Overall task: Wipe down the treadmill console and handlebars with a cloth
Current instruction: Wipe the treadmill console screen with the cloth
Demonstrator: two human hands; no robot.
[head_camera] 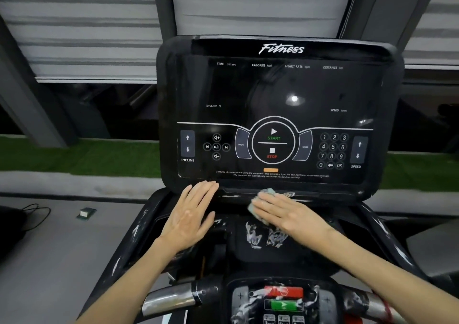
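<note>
The cloth [268,192], a small pale wad, lay on the dark ledge just below the START/STOP dial [273,143] of the console [273,87], pinned there under the right hand [290,214]. That hand's grip was not closed at all: its fingers lay straight and flat, pressing the cloth down rather than clutching it. The left hand [191,214], below and to the left of the dial, rested flat on the same ledge with its grip fully open and nothing in it.

The likeliest trouble was a stray press. The touch keys sat close above both hands, and a wiping stroke carried upward toward the dial could brush START (the display looked dark, but whether the machine was powered could not be told). A cloth held only by flat pressure could also bunch up or slip out from under the fingers on the glossy surface and drop into the recess below the dial. Well below the dial, the red and green buttons [283,299] and the handlebars [171,299] looked not yet wiped, and a forearm leaning in could knock those buttons too.
</note>
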